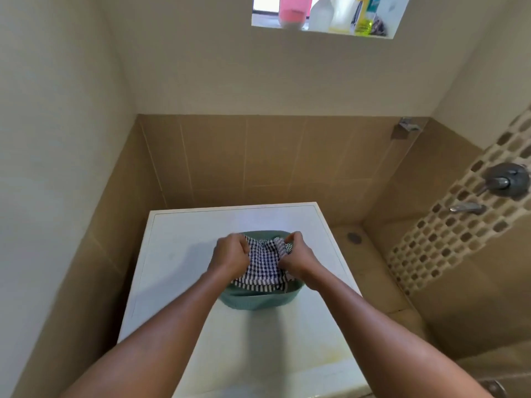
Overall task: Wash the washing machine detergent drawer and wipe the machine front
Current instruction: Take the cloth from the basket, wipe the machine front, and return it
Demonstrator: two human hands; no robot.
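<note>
A blue-and-white checked cloth (263,265) is stretched over a green plastic basin (258,300). The basin stands on the white top of the washing machine (184,239). My left hand (230,255) grips the cloth's left edge and my right hand (297,257) pinches its right edge, both above the basin. The basin's inside is hidden under the cloth. The detergent drawer and the machine front are out of sight.
Tan tiled walls close in behind and on the left. A shower mixer (507,182) and spout (467,208) stick out of the mosaic strip at right. A floor drain (354,237) lies right of the machine. Bottles (321,12) stand in a high wall niche.
</note>
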